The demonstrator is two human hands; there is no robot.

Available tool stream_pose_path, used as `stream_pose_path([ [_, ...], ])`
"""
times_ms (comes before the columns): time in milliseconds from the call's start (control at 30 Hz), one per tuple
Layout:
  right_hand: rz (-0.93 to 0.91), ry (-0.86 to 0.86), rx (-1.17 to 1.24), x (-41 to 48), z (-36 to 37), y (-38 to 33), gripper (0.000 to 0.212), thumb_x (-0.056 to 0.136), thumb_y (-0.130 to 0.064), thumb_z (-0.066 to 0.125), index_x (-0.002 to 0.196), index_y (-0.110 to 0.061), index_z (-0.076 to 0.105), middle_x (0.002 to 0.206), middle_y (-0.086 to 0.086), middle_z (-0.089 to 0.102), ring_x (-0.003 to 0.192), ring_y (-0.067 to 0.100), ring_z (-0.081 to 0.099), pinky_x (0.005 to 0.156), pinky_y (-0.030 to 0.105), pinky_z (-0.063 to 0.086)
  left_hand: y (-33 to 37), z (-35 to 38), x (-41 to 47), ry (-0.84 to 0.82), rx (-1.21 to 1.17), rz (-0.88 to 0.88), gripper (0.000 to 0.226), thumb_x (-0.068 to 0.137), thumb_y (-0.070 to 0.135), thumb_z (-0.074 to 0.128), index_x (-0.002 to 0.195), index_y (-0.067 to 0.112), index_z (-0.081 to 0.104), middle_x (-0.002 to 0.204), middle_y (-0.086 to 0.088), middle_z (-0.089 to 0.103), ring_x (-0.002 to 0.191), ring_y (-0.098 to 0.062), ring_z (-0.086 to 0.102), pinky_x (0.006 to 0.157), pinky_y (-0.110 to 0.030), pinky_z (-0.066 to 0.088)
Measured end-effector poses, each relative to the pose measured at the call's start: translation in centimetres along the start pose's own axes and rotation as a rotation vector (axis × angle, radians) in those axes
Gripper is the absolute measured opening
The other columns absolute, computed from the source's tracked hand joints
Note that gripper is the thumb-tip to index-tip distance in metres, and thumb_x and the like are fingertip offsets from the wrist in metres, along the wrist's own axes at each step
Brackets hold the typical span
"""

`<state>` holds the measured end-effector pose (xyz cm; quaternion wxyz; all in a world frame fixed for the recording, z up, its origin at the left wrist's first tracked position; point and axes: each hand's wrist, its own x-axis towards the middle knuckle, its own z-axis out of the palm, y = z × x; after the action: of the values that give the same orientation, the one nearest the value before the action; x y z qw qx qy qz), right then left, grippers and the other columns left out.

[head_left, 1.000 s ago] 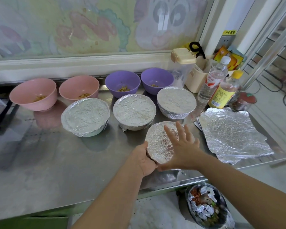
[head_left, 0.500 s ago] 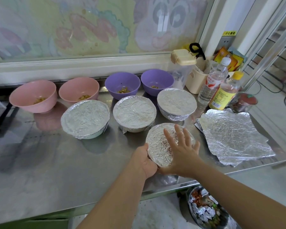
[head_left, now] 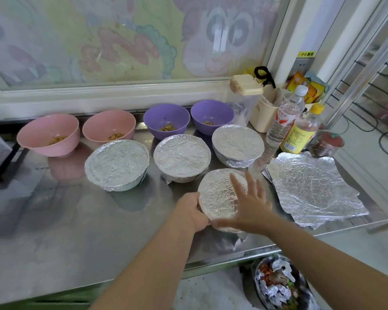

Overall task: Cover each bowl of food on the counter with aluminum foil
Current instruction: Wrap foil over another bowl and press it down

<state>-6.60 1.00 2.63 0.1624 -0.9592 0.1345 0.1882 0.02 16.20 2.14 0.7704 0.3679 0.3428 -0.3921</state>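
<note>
Head view: the left hand (head_left: 193, 212) grips the left rim of the near foil-covered bowl (head_left: 215, 198); the right hand (head_left: 250, 208), blurred, spreads straight fingers over its top.

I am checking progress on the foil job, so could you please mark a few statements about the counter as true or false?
1. Four round bowls wrapped in crinkled aluminium foil stand on the steel counter. True.
2. The two purple plastic bowls are covered. False: both are open, with food showing.
3. The right hand spreads straight fingers over the nearest foil-wrapped bowl. True.
4. The left hand holds a bottle. False: it grips that bowl's left rim.
5. The loose foil sheets lie at the counter's left end. False: they lie at its right end.
</note>
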Motion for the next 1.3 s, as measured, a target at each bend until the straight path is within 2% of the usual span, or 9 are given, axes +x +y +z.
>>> stream_pose_path([
  [100, 0.08, 0.077, 0.114, 1.1, -1.0, 1.6, 0.148, 0.04, -0.11, 0.037, 0.156, -0.039, -0.021, 0.164, 0.004, -0.03, 0.151, 0.041, -0.021, 0.121, 0.066, 0.005, 0.9, 0.0, 0.8, 0.088, 0.073, 0.078, 0.021, 0.1, 0.011, 0.044, 0.106, 0.002, 0.062, 0.11, -0.019, 0.066, 0.092, -0.033, 0.064, 0.069, -0.049, 0.05],
  [167, 0.09, 0.115, 0.147, 1.8, -1.3, 2.3, 0.142, 0.05, -0.102, 0.041, 0.16, -0.031, -0.013, 0.167, 0.01, -0.019, 0.153, 0.039, -0.014, 0.123, 0.06, 0.003, 0.7, 0.0, 1.4, 0.105, 0.104, 0.112, 0.019, 0.099, 0.012, 0.047, 0.101, 0.003, 0.064, 0.099, -0.014, 0.067, 0.082, -0.029, 0.063, 0.07, -0.043, 0.053],
  [267, 0.082, 0.14, 0.197, 2.4, -1.2, 2.3, 0.128, 0.067, -0.089, 0.049, 0.162, -0.024, -0.006, 0.169, 0.01, -0.008, 0.155, 0.035, -0.008, 0.124, 0.056, 0.004, 0.1, 0.4, 2.0, 0.11, 0.151, 0.171, 0.026, 0.098, 0.014, 0.053, 0.114, 0.0, 0.067, 0.11, -0.019, 0.071, 0.098, -0.034, 0.068, 0.095, -0.052, 0.053],
  [400, 0.099, 0.14, 0.237, 2.9, -0.6, 1.9, 0.118, 0.079, -0.079, 0.059, 0.162, -0.021, 0.0, 0.169, 0.008, 0.0, 0.154, 0.036, 0.0, 0.122, 0.055, 0.012, -0.3, 1.2, 2.6, 0.167, 0.261, 0.322, 0.035, 0.104, 0.022, 0.044, 0.133, 0.007, 0.055, 0.137, -0.017, 0.057, 0.127, -0.038, 0.054, 0.107, -0.049, 0.044],
  [600, 0.112, 0.114, 0.29, 2.5, -1.0, 1.4, 0.119, 0.08, -0.076, 0.061, 0.162, -0.02, -0.004, 0.168, 0.007, -0.001, 0.154, 0.036, -0.002, 0.121, 0.055, 0.014, -0.1, 1.3, 3.0, 0.158, 0.193, 0.257, 0.016, 0.096, 0.013, 0.058, 0.102, 0.009, 0.072, 0.104, -0.019, 0.074, 0.092, -0.036, 0.072, 0.088, -0.059, 0.054],
  [800, 0.23, 0.055, 0.357, 2.0, -1.6, 1.5, 0.125, 0.072, -0.085, 0.057, 0.16, -0.029, -0.012, 0.168, 0.013, -0.007, 0.154, 0.042, -0.003, 0.12, 0.063, 0.011, 0.6, 1.0, 2.9, 0.057, 0.173, 0.353, 0.025, 0.091, 0.017, 0.059, 0.113, 0.016, 0.07, 0.12, -0.014, 0.07, 0.109, -0.031, 0.066, 0.102, -0.057, 0.048],
  [933, 0.081, 0.19, 0.05, 2.0, -2.5, 1.0, 0.124, 0.065, -0.097, 0.043, 0.159, -0.037, -0.012, 0.169, 0.007, -0.011, 0.154, 0.039, -0.006, 0.12, 0.064, 0.01, -0.9, -1.2, 1.4, 0.228, 0.258, 0.467, 0.017, 0.09, 0.019, 0.059, 0.107, 0.019, 0.064, 0.104, -0.003, 0.068, 0.097, -0.019, 0.063, 0.098, -0.039, 0.048],
  [1033, -0.068, 0.107, -0.11, 3.4, -3.3, -0.6, 0.128, 0.058, -0.103, 0.042, 0.158, -0.043, -0.01, 0.169, 0.0, -0.014, 0.154, 0.036, -0.013, 0.118, 0.067, 0.005, -3.4, -2.2, -0.3, 0.334, 0.265, 0.364, 0.011, 0.096, 0.008, 0.049, 0.09, 0.016, 0.053, 0.082, -0.005, 0.051, 0.076, -0.018, 0.046, 0.074, -0.032, 0.043],
  [1300, -0.049, -0.094, -0.159, 5.1, -2.5, -1.4, 0.14, 0.043, -0.104, 0.053, 0.153, -0.051, -0.016, 0.166, -0.004, -0.025, 0.152, 0.041, -0.019, 0.109, 0.082, 0.003, -8.8, -1.9, -1.1, 0.129, 0.178, -0.184, 0.017, 0.091, 0.006, 0.06, 0.106, 0.0, 0.056, 0.099, -0.014, 0.057, 0.082, -0.026, 0.058, 0.07, -0.035, 0.056],
])
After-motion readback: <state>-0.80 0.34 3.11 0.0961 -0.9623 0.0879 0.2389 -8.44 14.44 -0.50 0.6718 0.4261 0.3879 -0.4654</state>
